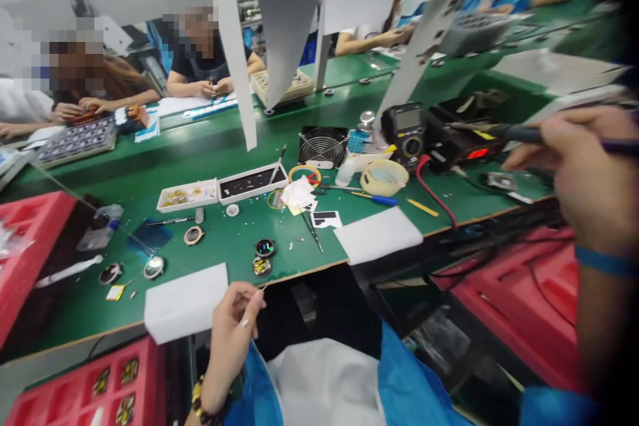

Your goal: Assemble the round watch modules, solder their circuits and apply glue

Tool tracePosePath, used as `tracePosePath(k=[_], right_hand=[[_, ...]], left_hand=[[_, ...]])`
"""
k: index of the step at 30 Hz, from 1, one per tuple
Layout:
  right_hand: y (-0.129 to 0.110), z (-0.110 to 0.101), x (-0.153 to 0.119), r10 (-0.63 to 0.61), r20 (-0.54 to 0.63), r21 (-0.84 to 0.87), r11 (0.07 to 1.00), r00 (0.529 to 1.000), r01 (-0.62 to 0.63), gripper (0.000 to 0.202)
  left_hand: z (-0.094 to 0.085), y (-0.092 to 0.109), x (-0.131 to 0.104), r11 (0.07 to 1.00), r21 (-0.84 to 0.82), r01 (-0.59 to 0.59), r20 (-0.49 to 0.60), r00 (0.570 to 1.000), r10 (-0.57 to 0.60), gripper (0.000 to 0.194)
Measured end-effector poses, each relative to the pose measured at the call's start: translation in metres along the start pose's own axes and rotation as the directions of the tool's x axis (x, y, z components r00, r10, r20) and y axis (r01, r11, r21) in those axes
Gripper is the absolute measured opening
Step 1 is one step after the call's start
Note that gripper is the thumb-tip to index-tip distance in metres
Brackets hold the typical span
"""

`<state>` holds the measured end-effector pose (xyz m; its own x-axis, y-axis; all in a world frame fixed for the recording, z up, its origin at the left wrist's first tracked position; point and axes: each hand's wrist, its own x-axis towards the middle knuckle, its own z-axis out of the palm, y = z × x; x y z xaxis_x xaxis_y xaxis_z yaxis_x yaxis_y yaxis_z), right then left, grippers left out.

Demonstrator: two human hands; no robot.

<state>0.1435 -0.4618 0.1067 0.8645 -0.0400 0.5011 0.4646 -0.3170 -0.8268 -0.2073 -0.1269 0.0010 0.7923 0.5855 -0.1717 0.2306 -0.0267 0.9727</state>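
In front of my body, at the bench's near edge, my left hand (235, 316) is closed in a pinch on a thin, wire-like strand (266, 285). Just beyond it lie a round watch module with a lit screen (265, 247) and a round circuit board (261, 267). My right hand (582, 166), raised at the right, grips a soldering iron (522, 133) by its dark handle. The iron's metal end points left, in front of a black soldering station (464, 146) with a red display. White foam blocks (187, 299) (378, 234) rest on either side of the watch parts.
A multimeter (405, 133), a fan (323, 146), a yellow tape roll (384, 177) and tweezers (312, 231) are on the green bench (210, 146). Two small trays (188, 195) (253, 183) stand behind the watch parts. Red foam trays (84, 386) flank me. Co-workers sit across.
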Motion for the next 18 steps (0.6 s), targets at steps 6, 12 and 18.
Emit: tracePosePath(k=[6,12,18], right_hand=[[-0.030,0.083,-0.169,-0.090,0.654,0.207,0.976,0.751,-0.062,0.021],[-0.050,0.139,-0.240,-0.178,0.695,0.370,0.919,0.697,-0.134,0.007],[-0.051,0.150,-0.241,-0.269,0.684,0.409,0.911,0.678,-0.051,0.009]], left_hand=[[0.040,0.002,-0.002,0.981,-0.188,0.048,0.123,0.992,-0.025,0.040],[0.048,0.006,-0.006,0.972,-0.222,0.082,0.158,0.986,-0.047,0.043],[0.030,-0.007,-0.012,0.999,-0.049,-0.023,0.135,0.990,0.030,0.028]])
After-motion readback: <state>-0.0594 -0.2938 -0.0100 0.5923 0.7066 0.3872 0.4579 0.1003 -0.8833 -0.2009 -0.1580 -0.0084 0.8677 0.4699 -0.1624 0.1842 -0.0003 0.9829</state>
